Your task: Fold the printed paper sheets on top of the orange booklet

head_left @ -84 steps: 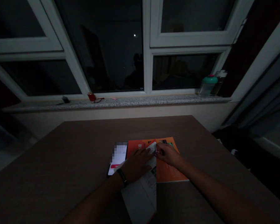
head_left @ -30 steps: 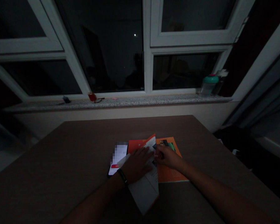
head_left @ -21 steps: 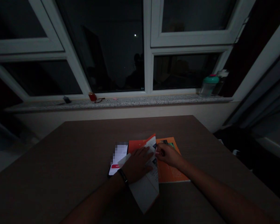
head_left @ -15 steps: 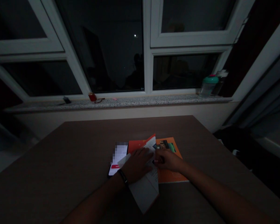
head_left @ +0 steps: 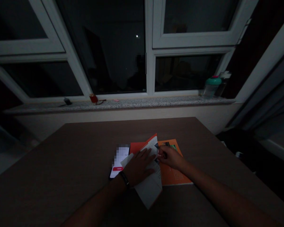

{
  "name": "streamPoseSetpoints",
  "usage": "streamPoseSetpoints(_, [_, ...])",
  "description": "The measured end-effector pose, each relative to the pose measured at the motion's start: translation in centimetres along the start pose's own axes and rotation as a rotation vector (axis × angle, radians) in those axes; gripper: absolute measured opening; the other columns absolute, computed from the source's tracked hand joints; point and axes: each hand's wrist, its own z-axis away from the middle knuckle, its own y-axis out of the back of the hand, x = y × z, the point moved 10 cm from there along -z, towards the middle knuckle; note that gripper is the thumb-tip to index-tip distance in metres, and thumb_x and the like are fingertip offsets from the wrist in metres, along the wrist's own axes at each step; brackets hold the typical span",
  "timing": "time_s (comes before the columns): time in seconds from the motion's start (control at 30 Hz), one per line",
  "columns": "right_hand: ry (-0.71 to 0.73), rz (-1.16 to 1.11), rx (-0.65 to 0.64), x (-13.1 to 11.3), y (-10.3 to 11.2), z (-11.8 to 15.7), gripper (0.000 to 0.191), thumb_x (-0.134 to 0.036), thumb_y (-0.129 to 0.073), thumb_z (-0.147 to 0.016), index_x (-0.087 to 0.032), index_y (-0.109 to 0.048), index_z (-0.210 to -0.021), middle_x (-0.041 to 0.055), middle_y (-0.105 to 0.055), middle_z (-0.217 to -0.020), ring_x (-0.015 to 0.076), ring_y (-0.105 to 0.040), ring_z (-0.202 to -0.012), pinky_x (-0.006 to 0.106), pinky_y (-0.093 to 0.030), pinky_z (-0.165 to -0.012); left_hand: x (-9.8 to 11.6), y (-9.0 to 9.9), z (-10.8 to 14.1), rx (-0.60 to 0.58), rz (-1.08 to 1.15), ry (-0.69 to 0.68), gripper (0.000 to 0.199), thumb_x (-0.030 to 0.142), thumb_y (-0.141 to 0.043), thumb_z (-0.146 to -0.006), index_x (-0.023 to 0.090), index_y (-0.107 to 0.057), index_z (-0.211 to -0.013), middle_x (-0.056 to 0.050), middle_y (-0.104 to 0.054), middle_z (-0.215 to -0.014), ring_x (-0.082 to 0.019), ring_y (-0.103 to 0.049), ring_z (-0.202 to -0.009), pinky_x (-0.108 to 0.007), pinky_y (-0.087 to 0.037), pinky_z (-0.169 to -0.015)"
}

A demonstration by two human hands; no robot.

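A printed sheet of paper (head_left: pixel 148 192), folded to a pointed shape with an orange edge at its top, lies aslant on an orange booklet (head_left: pixel 171 171). My left hand (head_left: pixel 139 165) rests flat across the paper, fingers spread, pressing it down. At the paper's right edge is my right hand (head_left: pixel 168 156), its fingers curled and thumb and forefinger pinched on the folded edge. The fingertips are dim and partly hidden. A lit phone (head_left: pixel 119 160) lies left of the paper, partly under its left corner.
The brown table (head_left: pixel 61 164) reaches toward a granite windowsill (head_left: pixel 137 102). On the sill stand a shaker bottle with a teal lid (head_left: pixel 211 86) and a small red jar (head_left: pixel 93 98). Dark curtains hang at the right. The room is dim.
My right hand has shifted slightly up along the paper's edge. The paper's lower tip has moved a little up and right. My left hand stays nearly in place.
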Motion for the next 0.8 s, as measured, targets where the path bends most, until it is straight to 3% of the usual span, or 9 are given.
streamPoseSetpoints(0.2, [0.027, 0.007, -0.134, -1.7, -1.2, 1.0, 0.016, -0.011, -0.065, -0.073, -0.02, -0.053, -0.076, -0.004, -0.054, -0.068, 0.0116, -0.05, -0.059, 0.02, -0.032, -0.054, 0.2, 0.7, -0.1, 0.011, 0.033, 0.011, 0.056, 0.045, -0.059, -0.092, 0.03, -0.04, -0.142, -0.008, -0.036, -0.151, -0.03, -0.034, -0.137, -0.05, -0.031, -0.11])
streamPoseSetpoints(0.53, [-0.013, 0.039, 0.043, -0.2, 0.4, -0.1, 0.014, -0.012, -0.06, -0.076, -0.02, -0.05, -0.076, -0.0024, -0.055, -0.071, 0.0122, -0.051, -0.062, 0.02, -0.033, -0.056, 0.6, 1.2, -0.3, 0.031, 0.034, 0.008, 0.045, 0.033, -0.059, -0.093, 0.031, -0.046, -0.137, -0.006, -0.045, -0.144, -0.028, -0.041, -0.13, -0.049, -0.033, -0.108])
streamPoseSetpoints(0.8, [0.076, -0.001, -0.119, -2.4, -0.7, 1.1, 0.017, -0.009, -0.064, -0.072, -0.02, -0.051, -0.074, -0.0042, -0.052, -0.068, 0.0114, -0.049, -0.06, 0.02, -0.032, -0.055, 0.9, 1.1, 0.0, 0.005, 0.044, -0.008, 0.056, 0.042, -0.062, -0.089, 0.03, -0.042, -0.14, -0.008, -0.041, -0.147, -0.031, -0.039, -0.132, -0.053, -0.031, -0.109])
